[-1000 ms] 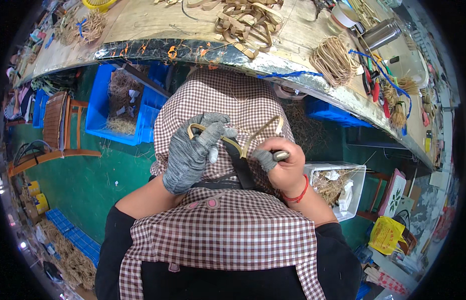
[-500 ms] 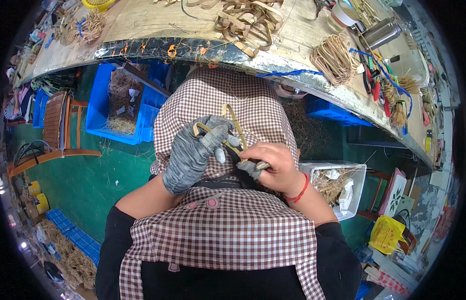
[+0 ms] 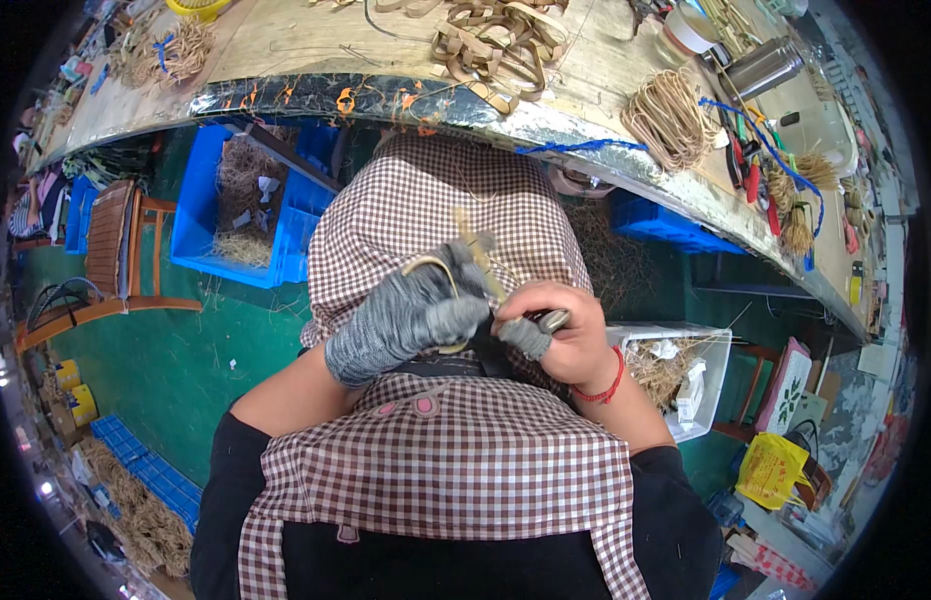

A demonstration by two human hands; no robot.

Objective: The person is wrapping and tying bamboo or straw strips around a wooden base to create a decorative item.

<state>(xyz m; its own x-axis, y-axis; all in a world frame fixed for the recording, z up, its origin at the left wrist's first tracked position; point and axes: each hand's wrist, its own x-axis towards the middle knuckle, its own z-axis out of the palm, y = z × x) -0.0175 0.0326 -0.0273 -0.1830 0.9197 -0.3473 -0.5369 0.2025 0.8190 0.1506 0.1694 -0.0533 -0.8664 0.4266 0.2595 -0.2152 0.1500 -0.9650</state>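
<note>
My left hand (image 3: 400, 315), in a grey knitted glove, is closed around a narrow tan flat strip (image 3: 432, 261) over my lap. The strip curves up out of the glove in a small loop, and a blurred length of it runs toward my other hand. Close beside it, my bare right hand (image 3: 575, 335) is closed on a small tool with a rounded, metallic-looking end (image 3: 554, 320); its kind is hidden in the fist. A grey cloth cover (image 3: 526, 340) wraps the thumb, which presses near the strip. Under both hands lies a checked apron (image 3: 445, 190).
Ahead curves the workbench edge (image 3: 315, 98), with coiled flat strips (image 3: 495, 50), a bundle of cord (image 3: 670, 118) and red-handled tools (image 3: 752, 182) on it. A blue crate (image 3: 200, 215) stands left below, a white bin (image 3: 710, 400) right. At far left is a wooden chair (image 3: 110, 245).
My left fingers have moved right and closed nearer to my right hand. The strip has shifted and blurred. My right hand has turned slightly and moved a little right.
</note>
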